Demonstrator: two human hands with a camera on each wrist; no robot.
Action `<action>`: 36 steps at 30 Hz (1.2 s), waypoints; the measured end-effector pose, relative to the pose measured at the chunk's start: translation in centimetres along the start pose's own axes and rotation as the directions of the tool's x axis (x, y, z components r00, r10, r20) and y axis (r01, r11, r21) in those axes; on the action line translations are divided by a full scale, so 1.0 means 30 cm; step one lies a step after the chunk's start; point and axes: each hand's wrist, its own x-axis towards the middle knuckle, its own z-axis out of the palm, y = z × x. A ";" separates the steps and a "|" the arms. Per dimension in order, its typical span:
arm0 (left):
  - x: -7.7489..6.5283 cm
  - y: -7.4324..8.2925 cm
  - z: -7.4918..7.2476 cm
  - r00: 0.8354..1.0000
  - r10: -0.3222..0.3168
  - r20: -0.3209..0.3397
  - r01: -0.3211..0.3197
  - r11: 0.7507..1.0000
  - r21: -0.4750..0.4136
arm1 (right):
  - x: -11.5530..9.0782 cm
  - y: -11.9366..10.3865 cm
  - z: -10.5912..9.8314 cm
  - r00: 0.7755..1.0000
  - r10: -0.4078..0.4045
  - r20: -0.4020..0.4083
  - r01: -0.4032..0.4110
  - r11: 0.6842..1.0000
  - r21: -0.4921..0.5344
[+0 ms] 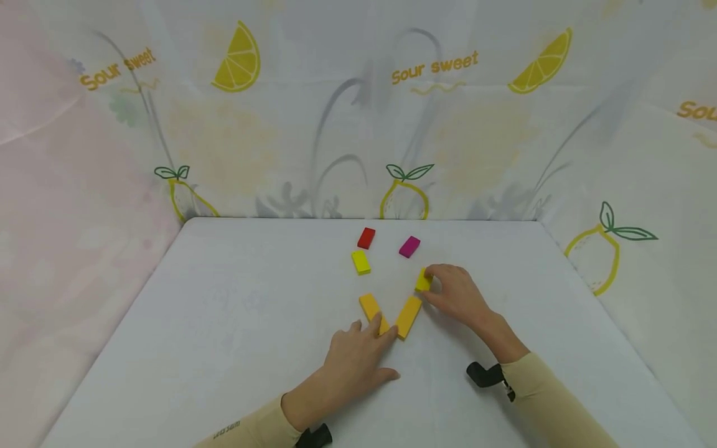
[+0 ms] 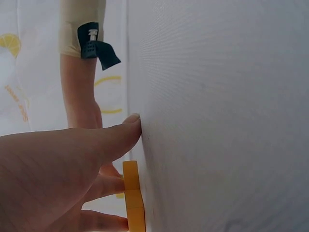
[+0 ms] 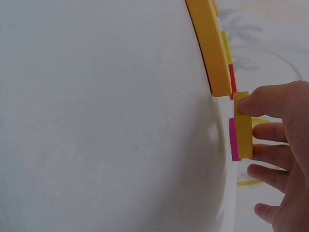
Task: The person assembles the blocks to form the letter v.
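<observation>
Yellow block (image 1: 422, 282) between the right fingers (image 1: 439, 271), near an orange block (image 1: 409, 316)

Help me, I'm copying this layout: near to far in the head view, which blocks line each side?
Left: left orange block, left yellow block, red block. Right: right orange block, right yellow block, magenta block.

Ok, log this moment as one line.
left hand: touching orange blocks | right hand: pinching yellow block | farther: red block, purple block, second yellow block

The right hand (image 1: 460, 297) pinches a yellow block (image 1: 422, 280); the left hand (image 1: 354, 359) apparently touches orange blocks (image 1: 409, 316).
</observation>
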 end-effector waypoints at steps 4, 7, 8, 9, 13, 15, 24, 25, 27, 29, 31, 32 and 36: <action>0.002 0.000 -0.001 1.000 -0.002 0.004 0.002 1.000 -0.003 | -0.004 0.005 0.005 1.000 0.014 0.013 -0.014 1.000 -0.004; 0.002 0.000 -0.001 1.000 -0.003 0.004 0.003 1.000 0.000 | -0.005 0.009 0.008 1.000 0.022 0.021 -0.022 1.000 0.000; 0.003 0.000 -0.001 1.000 -0.003 0.003 0.003 1.000 0.002 | -0.005 0.009 0.009 1.000 0.022 0.021 -0.022 1.000 0.003; 0.003 0.000 -0.001 1.000 -0.003 0.000 0.003 1.000 0.004 | -0.004 0.010 0.010 0.999 0.024 0.022 -0.024 1.000 0.006; 0.005 0.001 -0.001 1.000 -0.005 -0.006 0.005 1.000 0.012 | -0.003 0.011 0.015 1.000 0.012 0.015 -0.013 1.000 0.015; 0.005 0.002 -0.002 1.000 -0.007 -0.005 0.007 1.000 0.014 | -0.002 0.012 0.020 1.000 0.008 0.013 -0.009 1.000 0.016; 0.001 0.006 -0.001 1.000 -0.009 0.001 0.009 1.000 0.009 | -0.003 0.019 0.038 1.000 0.004 0.013 -0.004 1.000 0.016; 0.001 0.006 0.000 1.000 -0.008 -0.001 0.008 1.000 0.011 | -0.003 0.019 0.039 1.000 0.004 0.013 -0.004 1.000 0.016; 0.001 0.006 0.001 1.000 -0.008 -0.005 0.008 1.000 0.014 | -0.003 0.020 0.040 1.000 0.005 0.015 -0.005 1.000 0.018; 0.000 0.006 0.000 1.000 -0.007 -0.008 0.008 1.000 0.017 | -0.002 0.021 0.041 1.000 0.011 0.020 -0.011 1.000 0.021; 0.000 0.006 -0.001 1.000 -0.008 -0.006 0.008 1.000 0.017 | -0.002 0.022 0.043 1.000 0.013 0.021 -0.013 1.000 0.023; 0.000 0.005 -0.001 1.000 -0.008 -0.004 0.008 1.000 0.014 | -0.002 0.022 0.044 1.000 0.013 0.021 -0.013 1.000 0.024; -0.001 0.005 -0.002 1.000 -0.010 0.001 0.010 1.000 0.004 | -0.002 0.024 0.045 1.000 0.012 0.024 -0.013 1.000 0.025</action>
